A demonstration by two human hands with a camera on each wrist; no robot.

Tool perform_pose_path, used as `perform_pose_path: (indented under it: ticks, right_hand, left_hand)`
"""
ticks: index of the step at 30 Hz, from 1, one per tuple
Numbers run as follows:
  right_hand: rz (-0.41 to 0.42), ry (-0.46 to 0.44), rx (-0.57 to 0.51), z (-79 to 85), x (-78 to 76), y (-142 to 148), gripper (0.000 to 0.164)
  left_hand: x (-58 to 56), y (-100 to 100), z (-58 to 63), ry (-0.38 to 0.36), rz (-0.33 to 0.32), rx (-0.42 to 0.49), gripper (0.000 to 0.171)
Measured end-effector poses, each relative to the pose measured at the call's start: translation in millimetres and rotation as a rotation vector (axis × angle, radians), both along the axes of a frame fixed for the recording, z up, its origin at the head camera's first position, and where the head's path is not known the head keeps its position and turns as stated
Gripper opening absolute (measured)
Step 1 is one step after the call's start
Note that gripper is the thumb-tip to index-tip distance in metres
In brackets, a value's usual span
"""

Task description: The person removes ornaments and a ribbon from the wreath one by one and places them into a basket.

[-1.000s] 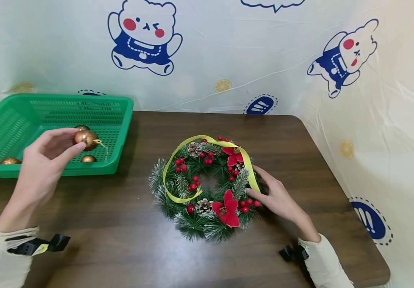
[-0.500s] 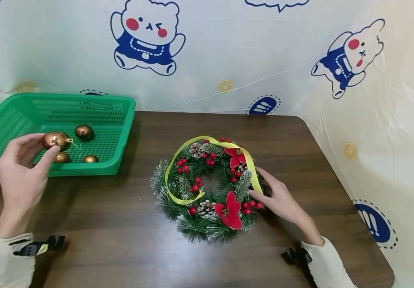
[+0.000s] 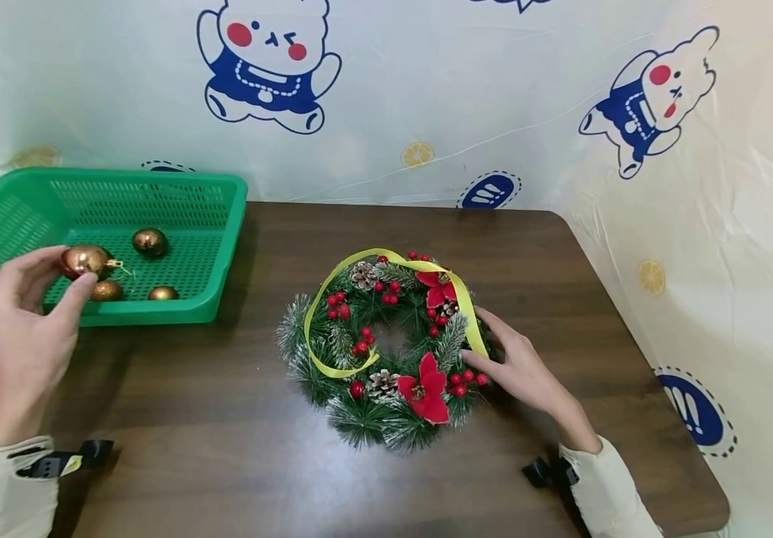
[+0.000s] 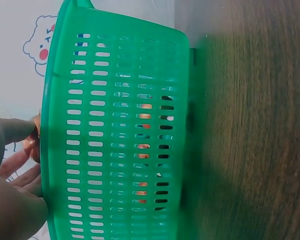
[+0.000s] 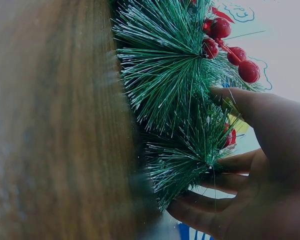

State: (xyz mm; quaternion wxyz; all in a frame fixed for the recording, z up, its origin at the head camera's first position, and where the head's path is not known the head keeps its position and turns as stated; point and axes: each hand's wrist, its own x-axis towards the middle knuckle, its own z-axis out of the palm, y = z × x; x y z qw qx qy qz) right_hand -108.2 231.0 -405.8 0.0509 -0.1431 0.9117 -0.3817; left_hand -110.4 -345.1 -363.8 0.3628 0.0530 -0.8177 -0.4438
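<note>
In the head view my left hand pinches a shiny copper-coloured Christmas ball between thumb and fingers. Its gold cap and thin hanging loop point right. The ball is over the front part of a green plastic basket; the basket's wall hides much of it in the left wrist view. On the table, a green Christmas wreath carries red berries, pine cones, red flowers and a loose yellow ribbon. My right hand holds the wreath's right edge, thumb and fingers among the needles.
Inside the basket lie more balls: a dark copper one towards the back and two smaller ones near the front wall. The brown wooden table ends at a white printed sheet behind and to the right.
My left hand has carried the ball leftwards over the basket, uncovering the dark ball behind it. The right hand and wreath stay in place; the head view has shifted slightly.
</note>
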Motion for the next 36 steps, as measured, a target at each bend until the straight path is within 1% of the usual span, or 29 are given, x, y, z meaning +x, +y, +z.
perform_pose_path:
  ticks: [4,10,16,20,26,30,33,35,36]
  right_hand:
    - [0.004,0.003,-0.004,0.7,-1.2,-0.7,0.077]
    - [0.003,0.002,-0.002,1.6,-1.6,0.0,0.078]
    - [0.002,0.000,0.007,2.7,-2.8,-1.3,0.080]
    - [0.009,-0.002,0.004,2.8,-4.3,-2.3,0.079]
    - [0.005,0.011,0.003,3.4,-3.5,-1.8,0.078]
    - [-0.006,0.012,0.006,3.9,-0.8,-1.6,0.078]
    - [-0.022,0.013,0.010,4.8,1.4,-1.8,0.078]
    - [-0.031,0.023,0.008,5.6,2.3,-2.4,0.077]
    - [-0.038,0.032,0.009,6.4,3.0,-2.8,0.077]
  left_hand:
    - [0.0,-1.3,1.3,0.006,-0.014,0.009,0.045]
    - [0.3,-3.5,-1.0,0.000,-0.028,-0.009,0.045]
    - [2.0,-3.5,-2.2,-0.020,-0.020,-0.009,0.042]
    - [2.8,-4.2,-2.1,-0.015,-0.024,0.009,0.041]
    - [1.0,-5.2,1.7,0.004,-0.041,0.147,0.037]
    - [-0.3,-1.4,5.4,0.065,-0.113,0.284,0.035]
    - [0.7,4.7,9.0,0.107,-0.163,0.360,0.032]
    - [2.2,9.5,11.5,0.121,-0.191,0.392,0.031]
    - [3.1,12.0,12.7,0.117,-0.197,0.391,0.031]
